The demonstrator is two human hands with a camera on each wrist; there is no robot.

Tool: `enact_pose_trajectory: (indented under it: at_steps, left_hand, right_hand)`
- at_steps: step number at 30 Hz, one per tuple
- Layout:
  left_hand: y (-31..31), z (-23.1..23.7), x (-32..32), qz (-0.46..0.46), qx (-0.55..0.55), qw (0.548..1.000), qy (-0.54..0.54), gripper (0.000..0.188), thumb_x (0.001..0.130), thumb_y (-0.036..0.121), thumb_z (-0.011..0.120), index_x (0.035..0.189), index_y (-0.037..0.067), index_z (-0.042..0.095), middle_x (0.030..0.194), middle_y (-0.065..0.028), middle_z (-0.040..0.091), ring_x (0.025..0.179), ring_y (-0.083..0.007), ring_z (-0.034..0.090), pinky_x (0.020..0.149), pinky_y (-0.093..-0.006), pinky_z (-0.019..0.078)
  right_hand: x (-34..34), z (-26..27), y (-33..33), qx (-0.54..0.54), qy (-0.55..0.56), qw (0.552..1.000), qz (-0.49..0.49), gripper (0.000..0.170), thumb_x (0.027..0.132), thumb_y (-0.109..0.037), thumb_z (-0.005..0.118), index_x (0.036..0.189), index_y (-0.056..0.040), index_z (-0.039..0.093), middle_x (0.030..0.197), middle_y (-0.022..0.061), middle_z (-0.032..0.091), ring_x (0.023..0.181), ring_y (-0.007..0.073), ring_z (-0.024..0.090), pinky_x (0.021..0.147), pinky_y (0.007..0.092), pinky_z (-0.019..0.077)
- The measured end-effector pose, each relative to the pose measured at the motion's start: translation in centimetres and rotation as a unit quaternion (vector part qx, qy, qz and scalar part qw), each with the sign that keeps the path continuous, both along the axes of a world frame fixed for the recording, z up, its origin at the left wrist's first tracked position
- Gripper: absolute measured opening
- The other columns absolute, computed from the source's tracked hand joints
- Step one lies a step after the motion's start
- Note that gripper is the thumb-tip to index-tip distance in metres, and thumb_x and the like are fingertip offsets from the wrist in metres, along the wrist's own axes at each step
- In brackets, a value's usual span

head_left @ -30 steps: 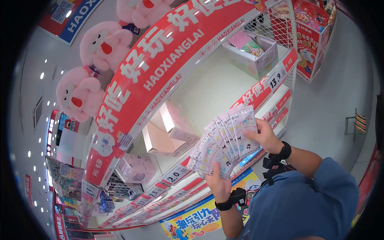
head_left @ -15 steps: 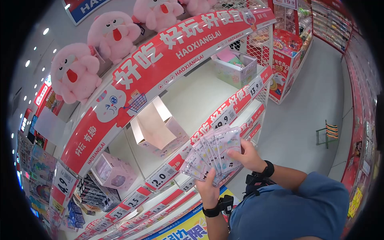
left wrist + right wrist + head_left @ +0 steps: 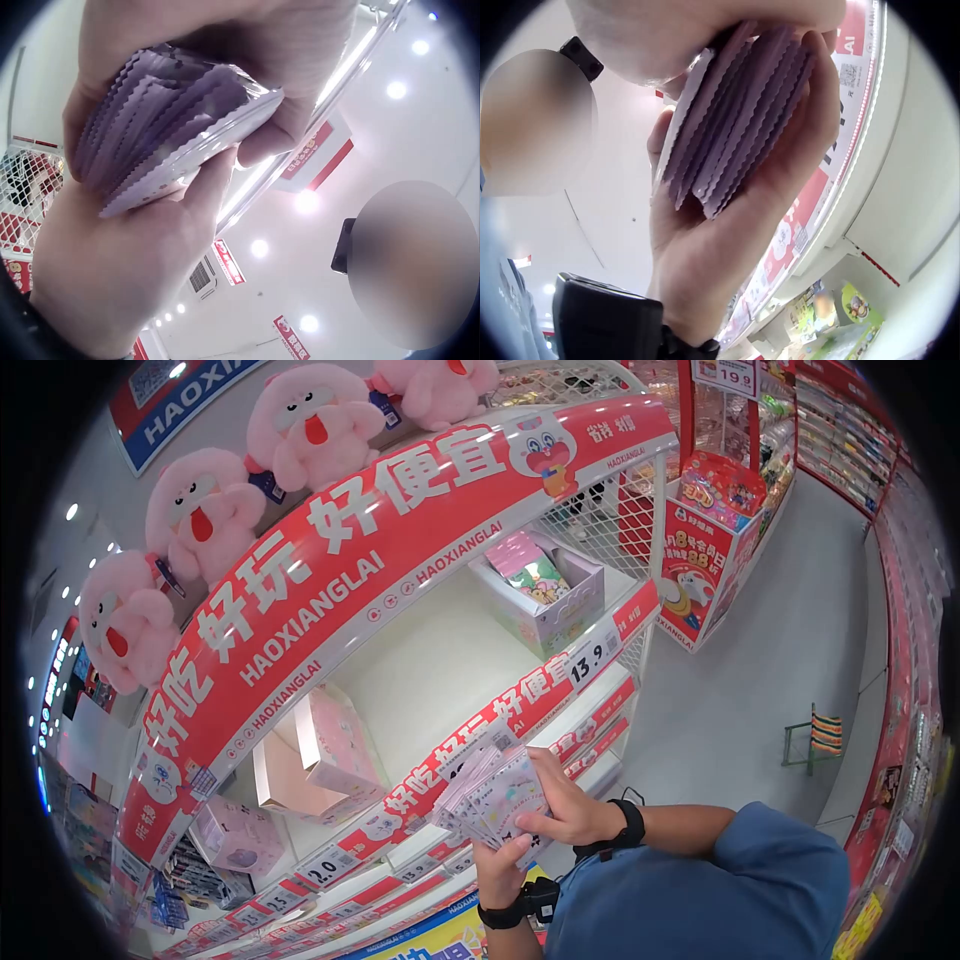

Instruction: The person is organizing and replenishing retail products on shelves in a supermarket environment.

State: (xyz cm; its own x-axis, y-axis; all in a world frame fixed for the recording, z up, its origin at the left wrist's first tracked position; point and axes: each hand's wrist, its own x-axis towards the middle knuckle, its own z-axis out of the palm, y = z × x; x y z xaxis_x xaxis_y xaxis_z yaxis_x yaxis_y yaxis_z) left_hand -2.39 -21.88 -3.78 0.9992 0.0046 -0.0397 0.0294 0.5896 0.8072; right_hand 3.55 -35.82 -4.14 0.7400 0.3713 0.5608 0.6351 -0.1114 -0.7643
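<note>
A stack of pale pink-and-white printed packets [image 3: 508, 796] is held between both hands at the lower middle of the head view. My left hand [image 3: 500, 868] grips its lower end, thumb on the front. The right hand [image 3: 572, 812] grips the right side, its thumb across the front packet. Both wrist views show the purplish zigzag edges of several packets [image 3: 161, 124] [image 3: 742, 124] pressed close together, with the fingers of both hands curled round them. Palms and packets hide some fingertips.
Behind the packets stands a white shelf [image 3: 420, 660] with an opened pink box [image 3: 335, 745], another pink box [image 3: 238, 834] and a box of colourful packs [image 3: 545, 595]. Pink plush toys [image 3: 205, 510] line the top. A small striped folding stool [image 3: 826, 734] stands on the aisle floor.
The packets, fanned out before, are gathered into a narrower stack. Both hands have come closer together, and the head view has shifted across the shelf.
</note>
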Motion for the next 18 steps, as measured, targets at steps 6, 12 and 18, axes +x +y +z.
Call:
enact_pose_trajectory:
  at_steps: [6,12,18]
  left_hand:
    - [1.2,-0.2,-1.1,0.039,0.031,0.998,0.025,0.062,0.066,0.005,0.062,0.125,-0.002,0.042,0.112,-0.015,0.057,0.103,-0.0279,0.059,0.092,-0.0398,0.0478]
    - [1.7,0.8,-1.6,0.054,-0.02,0.998,-0.025,0.08,0.058,0.016,0.061,0.134,0.004,0.038,0.118,-0.0186,0.054,0.11,-0.0323,0.054,0.097,-0.0467,0.0448]
    - [3.5,0.2,-2.2,0.087,-0.045,0.994,-0.058,0.088,0.057,0.016,0.062,0.139,0.008,0.032,0.116,-0.0199,0.052,0.109,-0.0355,0.053,0.093,-0.0515,0.0466]
  right_hand:
    - [0.2,0.5,-0.3,-0.047,0.003,0.995,0.083,0.076,0.089,-0.039,0.056,0.141,0.0063,0.023,0.143,0.0214,0.029,0.129,0.0343,0.03,0.107,0.0433,0.0214]
    - [-0.1,7.9,-3.8,0.078,-0.165,0.983,-0.017,0.088,0.083,-0.02,0.065,0.147,-0.0004,0.009,0.13,0.0223,0.048,0.111,0.0309,0.051,0.097,0.0431,0.0338]
    - [0.3,11.0,-6.7,0.097,-0.307,0.947,0.012,0.096,0.084,-0.009,0.06,0.148,-0.0114,-0.011,0.107,0.0257,0.061,0.087,0.029,0.064,0.078,0.0432,0.0484]
